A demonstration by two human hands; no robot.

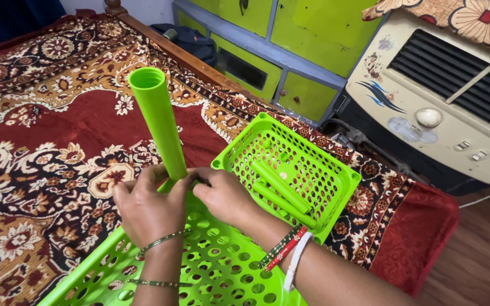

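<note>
Left hand (146, 209) closed round the base of the green tube (159, 122), which stands slightly tilted at the near tray's (211, 266) corner. Right hand (225, 195) pinches the same joint; socket itself hidden, so seating is probably partial. Risk: off-axis push could jam or crack the corner. Far tray (336, 170) holds spare tubes (282, 190), near the bed edge, so it could slide off.

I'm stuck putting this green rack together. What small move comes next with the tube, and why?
Probably press the tube straight down into the corner of the near tray. Both hands, left and right, already close around its base there, and it leans a little.
</note>
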